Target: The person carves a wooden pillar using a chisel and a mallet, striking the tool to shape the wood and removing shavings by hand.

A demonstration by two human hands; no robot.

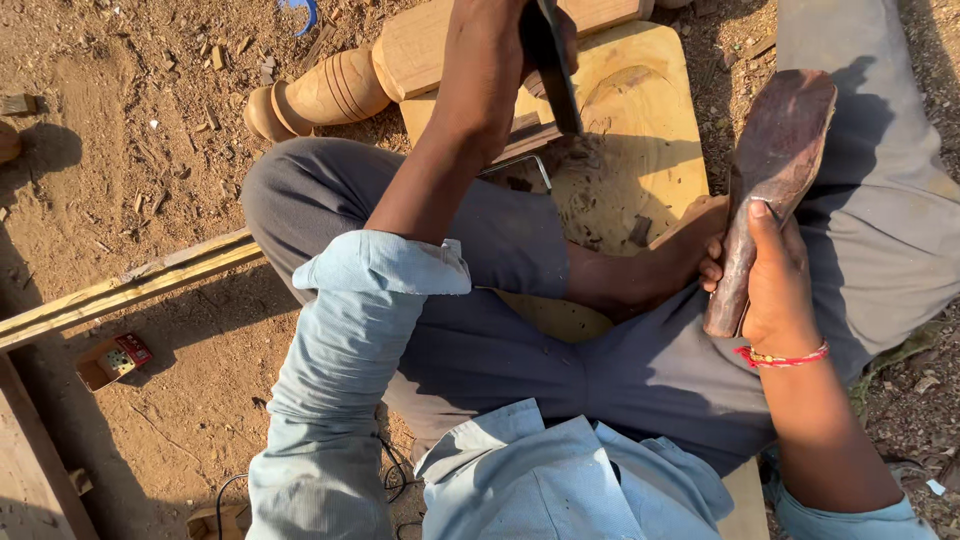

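One chisel, one mallet, perhaps one plank.

left hand cropped, chisel tip buried

The left hand reaches forward from a rolled pale-blue sleeve, forearm bare and stretched away from the body, its fingers curled shut in a fist at the top edge of view. The right hand is raised at the right, wrist cocked and ringed by a red thread band, its fingers closed tight, thumb lying straight up above them.
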